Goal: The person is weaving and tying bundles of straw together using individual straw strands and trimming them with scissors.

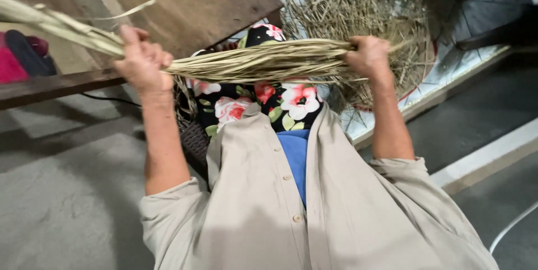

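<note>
Two hands gripping straw bundle between them

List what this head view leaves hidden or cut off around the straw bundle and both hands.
- Straw bundle: its left end runs off the frame's left edge.
- Left hand and right hand: palms face away, fingertips wrapped behind the straw.
- Woven straw piece: top cut by the frame edge.
- Lap: covered by the beige shirt.

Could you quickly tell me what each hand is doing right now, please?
Left hand: closed around the bundle of dried straw.
Right hand: closed around the same bundle, at its other end.
</note>
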